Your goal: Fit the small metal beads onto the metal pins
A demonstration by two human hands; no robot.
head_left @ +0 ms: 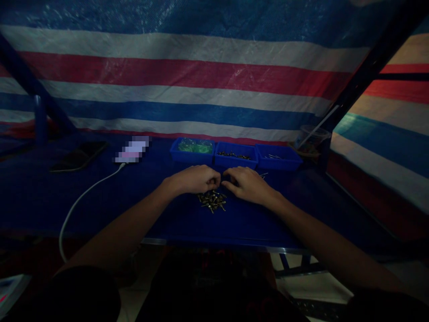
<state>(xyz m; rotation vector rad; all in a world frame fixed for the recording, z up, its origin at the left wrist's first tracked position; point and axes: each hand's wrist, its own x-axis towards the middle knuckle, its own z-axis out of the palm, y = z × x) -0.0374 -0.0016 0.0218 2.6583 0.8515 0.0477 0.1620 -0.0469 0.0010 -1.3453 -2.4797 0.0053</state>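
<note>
Near left hand (196,179) — spiky metal heap (212,200)

In the middle of the frame, the left hand (196,179) and the right hand (246,183) meet with curled fingers on the dark blue tabletop (134,210). A little pile of metal bits (212,200) lies just below them. Three blue trays (234,163) sit in a row above. A white cable (83,194) runs at the left.

Both forearms reach forward from the near edge and converge toward the middle. The left hand (196,179) and right hand (246,183) rest knuckles up, fingers curled, fingertips nearly meeting.
</note>
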